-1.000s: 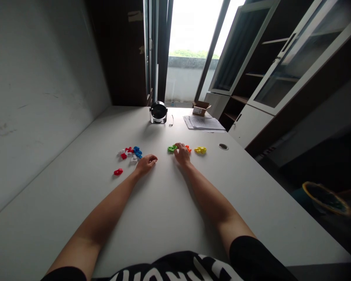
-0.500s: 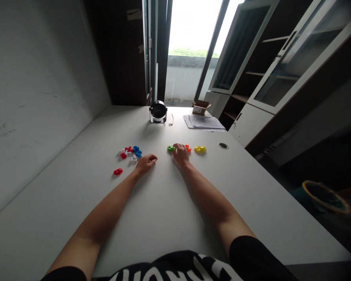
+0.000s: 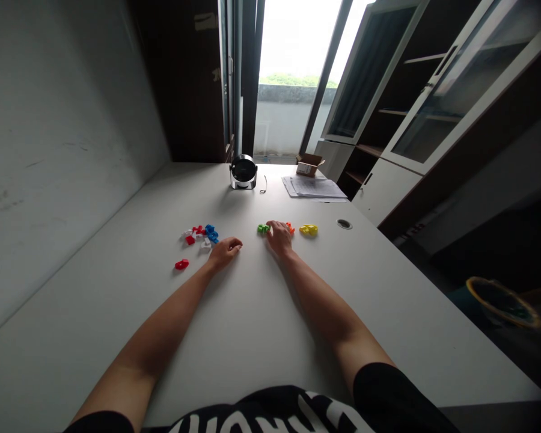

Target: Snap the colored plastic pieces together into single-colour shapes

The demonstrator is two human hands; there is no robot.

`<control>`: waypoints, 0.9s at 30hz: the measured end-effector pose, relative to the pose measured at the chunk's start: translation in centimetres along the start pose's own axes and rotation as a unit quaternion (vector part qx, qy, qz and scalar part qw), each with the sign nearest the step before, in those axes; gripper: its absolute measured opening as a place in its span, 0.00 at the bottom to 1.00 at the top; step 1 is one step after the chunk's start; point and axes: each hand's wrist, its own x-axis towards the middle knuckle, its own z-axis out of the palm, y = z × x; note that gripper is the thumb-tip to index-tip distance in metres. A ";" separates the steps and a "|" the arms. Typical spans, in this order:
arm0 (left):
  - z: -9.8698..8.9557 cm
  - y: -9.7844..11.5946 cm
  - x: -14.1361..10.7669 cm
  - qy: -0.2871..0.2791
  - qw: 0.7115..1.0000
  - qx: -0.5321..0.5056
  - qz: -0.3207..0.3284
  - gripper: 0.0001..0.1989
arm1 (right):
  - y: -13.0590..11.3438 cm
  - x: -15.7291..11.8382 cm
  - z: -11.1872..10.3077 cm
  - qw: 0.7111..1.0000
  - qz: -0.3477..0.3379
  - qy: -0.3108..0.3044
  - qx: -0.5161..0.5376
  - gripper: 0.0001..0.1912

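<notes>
My right hand (image 3: 279, 236) rests on the white table, its fingertips at a green plastic piece (image 3: 264, 228); whether they grip it is hard to see. Orange pieces (image 3: 290, 228) show just beyond its right side, partly covered by it. Farther right lie yellow pieces (image 3: 309, 230). My left hand (image 3: 226, 250) lies on the tabletop with curled fingers, and what they hold, if anything, is hidden. Beside it are blue pieces (image 3: 211, 233), white pieces (image 3: 206, 244) and red pieces (image 3: 190, 239). A single red piece (image 3: 181, 264) sits apart, nearer to me.
On the white table (image 3: 252, 337), a round black device (image 3: 243, 171) stands at the back. Papers (image 3: 315, 187) and an open cardboard box (image 3: 309, 165) are at the back right, with a round cable hole (image 3: 344, 224) near the right edge.
The green piece beside my right fingertips has shifted or turned very slightly. Both hands stay in nearly the same place.
</notes>
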 end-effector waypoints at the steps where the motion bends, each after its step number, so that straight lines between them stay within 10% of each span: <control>1: 0.0 0.1 0.0 0.001 1.000 0.001 -0.001 0.11 | -0.1 0.0 -0.1 1.000 0.000 0.000 0.003 0.14; 27: -0.2 0.5 -0.3 0.039 0.993 0.107 0.017 0.10 | -3.0 -1.3 -1.2 0.999 -0.011 0.017 0.032 0.11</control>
